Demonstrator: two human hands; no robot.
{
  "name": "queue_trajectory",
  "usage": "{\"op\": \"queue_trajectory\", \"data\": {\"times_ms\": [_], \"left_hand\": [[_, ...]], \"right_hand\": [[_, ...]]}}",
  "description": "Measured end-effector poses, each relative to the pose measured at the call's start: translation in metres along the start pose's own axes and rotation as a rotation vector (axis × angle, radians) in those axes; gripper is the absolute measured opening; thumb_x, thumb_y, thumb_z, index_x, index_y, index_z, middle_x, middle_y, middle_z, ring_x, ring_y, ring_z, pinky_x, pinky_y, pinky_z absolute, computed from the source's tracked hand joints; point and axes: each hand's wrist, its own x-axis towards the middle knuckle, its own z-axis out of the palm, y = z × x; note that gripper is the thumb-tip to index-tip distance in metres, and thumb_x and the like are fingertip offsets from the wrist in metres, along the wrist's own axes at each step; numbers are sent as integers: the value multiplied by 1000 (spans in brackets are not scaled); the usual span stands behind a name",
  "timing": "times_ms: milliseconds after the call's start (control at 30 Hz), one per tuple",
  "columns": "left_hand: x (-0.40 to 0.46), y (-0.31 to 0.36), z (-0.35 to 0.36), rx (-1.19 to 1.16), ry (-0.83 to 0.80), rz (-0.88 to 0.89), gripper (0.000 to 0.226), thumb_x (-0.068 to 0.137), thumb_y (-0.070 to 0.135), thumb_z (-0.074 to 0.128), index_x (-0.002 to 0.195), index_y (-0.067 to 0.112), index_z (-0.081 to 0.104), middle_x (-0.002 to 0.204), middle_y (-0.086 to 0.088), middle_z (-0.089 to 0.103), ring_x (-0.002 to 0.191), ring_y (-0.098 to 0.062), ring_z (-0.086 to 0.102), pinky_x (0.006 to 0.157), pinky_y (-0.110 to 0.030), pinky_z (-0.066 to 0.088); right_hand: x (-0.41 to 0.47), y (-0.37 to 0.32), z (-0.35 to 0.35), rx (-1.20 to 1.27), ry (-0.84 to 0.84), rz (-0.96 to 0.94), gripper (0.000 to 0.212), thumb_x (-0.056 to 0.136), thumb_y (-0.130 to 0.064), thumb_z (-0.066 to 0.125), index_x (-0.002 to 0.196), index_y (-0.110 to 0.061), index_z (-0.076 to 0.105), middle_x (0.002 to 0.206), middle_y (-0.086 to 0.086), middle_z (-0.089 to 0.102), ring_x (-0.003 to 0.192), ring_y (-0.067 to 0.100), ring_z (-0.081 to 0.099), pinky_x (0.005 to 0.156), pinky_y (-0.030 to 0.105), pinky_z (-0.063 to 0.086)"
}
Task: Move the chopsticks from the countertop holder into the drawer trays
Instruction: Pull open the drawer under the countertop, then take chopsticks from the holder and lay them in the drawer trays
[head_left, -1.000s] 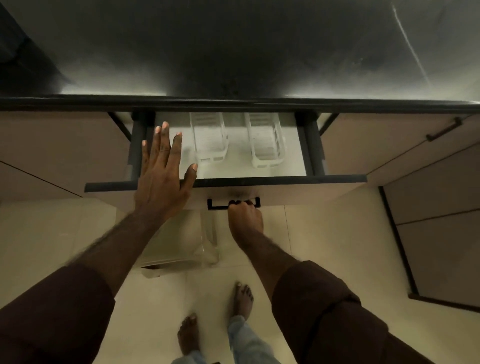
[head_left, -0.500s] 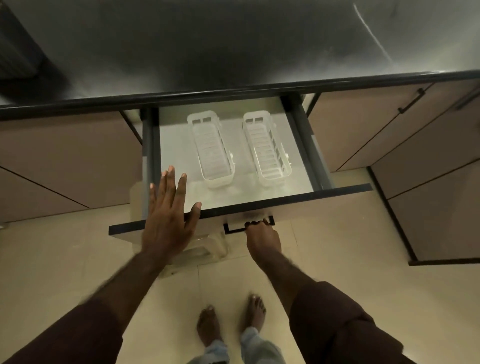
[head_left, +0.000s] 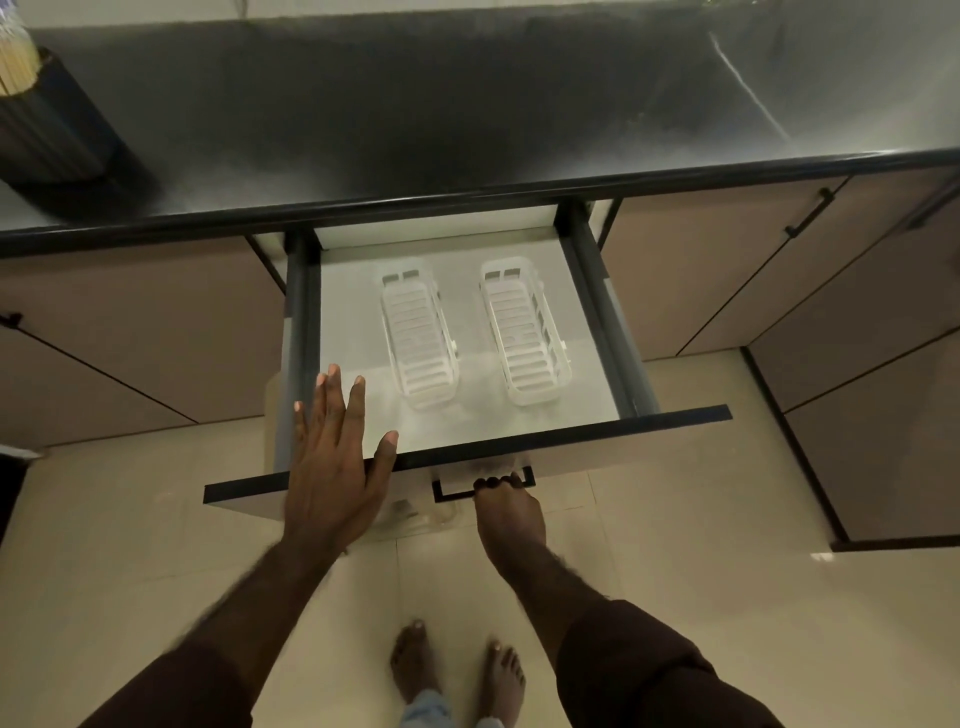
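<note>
Drawer (head_left: 467, 447) stood open — two trays (head_left: 420, 343) inside.
Right hand (head_left: 506, 506) curled around the handle (head_left: 483, 483); left hand (head_left: 332, 467) lay flat, fingers straight, on its front edge.

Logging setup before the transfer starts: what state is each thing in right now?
Drawer: pulled open.
Left tray: in the drawer, empty.
Right tray: in the drawer, empty, apart from the left one.
Holder: upright on the countertop, chopsticks in it.
Left hand: fingers straight, over the drawer front.
Right hand: grips the drawer handle.
Cabinet door: closed.
</note>
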Motion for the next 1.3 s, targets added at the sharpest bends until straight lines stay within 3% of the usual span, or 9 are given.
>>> {"op": "queue_trajectory", "data": {"times_ms": [333,467,533,600,767,900,1167,1300], "left_hand": [[-8,8,-7,27,-28,-59,74,96,55,23,156,14,9,164,-6,-5,151,-20,-8,121,-41,-5],[-7,9,-13,21,-24,-69,73,96,55,23,156,14,12,163,-4,-7,151,-21,-6,120,-41,-4],[-6,8,-19,19,-21,-80,73,96,55,24,156,15,12,162,-2,-9,151,-19,-9,120,-39,-7],[-5,8,-27,1,-10,-89,71,97,54,26,156,17,10,162,0,-11,149,-16,-12,119,-36,-11],[2,-6,-62,-54,47,-98,68,97,50,23,154,17,5,160,1,-14,148,-15,-15,120,-37,-10],[8,-32,-103,-107,119,-73,68,98,50,23,154,16,8,161,-2,-10,151,-19,-10,119,-34,-11],[11,-139,-190,-176,226,53,64,98,53,25,152,26,6,163,-2,-8,151,-14,-11,121,-37,-5],[14,-198,-243,-176,272,114,64,98,51,28,153,22,13,164,-3,-3,151,-13,-9,121,-40,-1]], "right_hand": [[-8,0,-10,42,11,-31,33,93,-14,63,125,-7,60,116,14,68,105,26,65,90,35,52],[-22,-10,-25,57,129,-81,26,96,-17,55,119,-9,65,107,10,73,97,25,69,92,36,53],[-28,-20,-40,76,230,-124,16,93,-20,60,98,-12,74,85,5,76,73,17,70,73,28,56],[-30,-35,-64,122,327,-154,20,94,-26,59,86,-16,74,69,-1,70,56,11,62,55,21,50],[-18,-82,-130,191,419,-218,35,97,-40,47,110,-15,69,90,2,74,76,19,69,65,26,51],[-6,-122,-179,146,368,-209,39,93,-49,48,113,-22,67,101,4,73,93,27,67,74,34,48],[-1,-247,-230,170,639,-184,37,91,-52,51,115,-29,68,106,-5,74,96,20,68,75,31,47],[2,-312,-239,222,667,-129,34,90,-50,54,111,-27,69,105,-4,75,92,21,69,78,34,50]]}}
